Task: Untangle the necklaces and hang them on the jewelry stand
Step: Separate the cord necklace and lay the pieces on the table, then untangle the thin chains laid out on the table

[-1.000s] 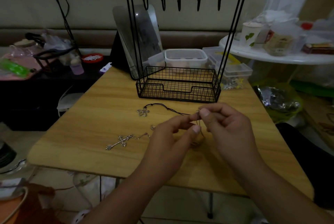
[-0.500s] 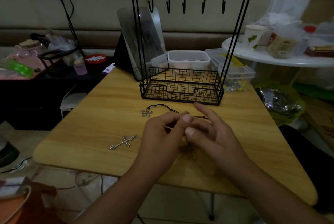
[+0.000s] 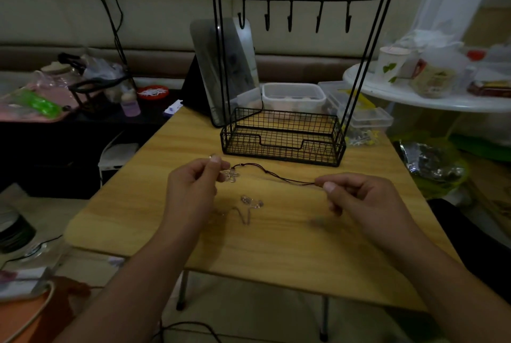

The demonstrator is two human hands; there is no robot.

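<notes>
Head view: both hands pulling the black cord necklace (image 3: 276,175) apart over the wooden table (image 3: 276,246).
Left hand (image 3: 190,190) pinches the flower-pendant end, right hand (image 3: 359,199) pinches the other. Silver chain (image 3: 249,207) blurred below; can't tell if it's free. Keep tension light, then lift to jewelry stand (image 3: 290,66), hooks bare. Dim, cluttered room; plastic containers (image 3: 293,95) behind.

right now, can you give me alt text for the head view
Two hands stretch a black cord necklace over a wooden table: the left hand pinches the end by a flower pendant, the right hand the other. A black wire jewelry stand with bare hooks stands behind.
</notes>
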